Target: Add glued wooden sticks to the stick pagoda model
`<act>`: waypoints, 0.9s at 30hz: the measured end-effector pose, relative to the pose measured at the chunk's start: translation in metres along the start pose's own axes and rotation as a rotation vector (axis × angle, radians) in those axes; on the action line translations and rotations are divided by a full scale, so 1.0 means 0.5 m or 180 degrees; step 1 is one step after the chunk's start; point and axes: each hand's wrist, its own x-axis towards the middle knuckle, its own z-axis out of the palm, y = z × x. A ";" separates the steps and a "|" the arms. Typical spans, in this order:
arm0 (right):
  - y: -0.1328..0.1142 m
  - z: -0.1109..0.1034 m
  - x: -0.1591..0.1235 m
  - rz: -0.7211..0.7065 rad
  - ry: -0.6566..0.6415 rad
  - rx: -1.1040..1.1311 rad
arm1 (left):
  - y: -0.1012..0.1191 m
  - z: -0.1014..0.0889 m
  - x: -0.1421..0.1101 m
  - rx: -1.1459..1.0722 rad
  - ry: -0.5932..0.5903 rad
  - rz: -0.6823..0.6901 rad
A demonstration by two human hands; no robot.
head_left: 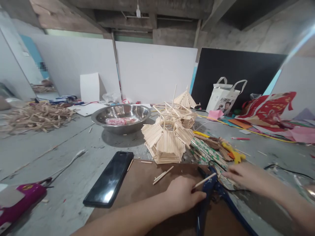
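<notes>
My left hand (181, 196) is closed around a thin wooden stick (204, 180), gripped between thumb and fingers; its far end crosses a blue-handled cutter (209, 193). To the right, my right hand (242, 175) is slightly blurred, its fingers reaching leftward over a bundle of sticks in green-and-white wrappers (209, 150). I see nothing in it. Beyond both hands stands a small pavilion model of wooden sticks (169, 137), with flared roof panels and a pointed roof (186, 99) behind. A few loose sticks (162, 175) lie on the brown board (145, 196).
A black phone (109, 178) lies left of my left hand, and a magenta tool (22, 203) sits at far left. Behind are a steel basin (98, 123) and a pile of wooden sticks (39, 116). Yellow-handled tool (236, 155), red bag (268, 109) and white tote (221, 98) are right.
</notes>
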 end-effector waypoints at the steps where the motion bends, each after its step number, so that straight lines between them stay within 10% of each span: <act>1: -0.006 0.009 -0.015 -0.0063 -0.0224 0.0002 | 0.005 0.001 -0.004 0.0285 0.0077 0.0051; 5: -0.035 0.043 -0.041 -0.0069 -0.0720 0.0029 | 0.022 0.000 -0.018 0.0919 0.0080 0.0193; 15: -0.047 0.076 -0.014 0.0167 -0.0212 0.0937 | 0.027 -0.007 -0.018 0.0884 0.0232 0.0111; 22: -0.091 0.030 -0.027 -0.0053 0.0007 0.4497 | 0.037 -0.041 -0.025 0.0330 0.0923 0.0237; 27: -0.161 0.031 -0.025 -0.0544 -0.0984 0.6222 | 0.021 -0.042 -0.021 -0.0280 0.0916 0.0562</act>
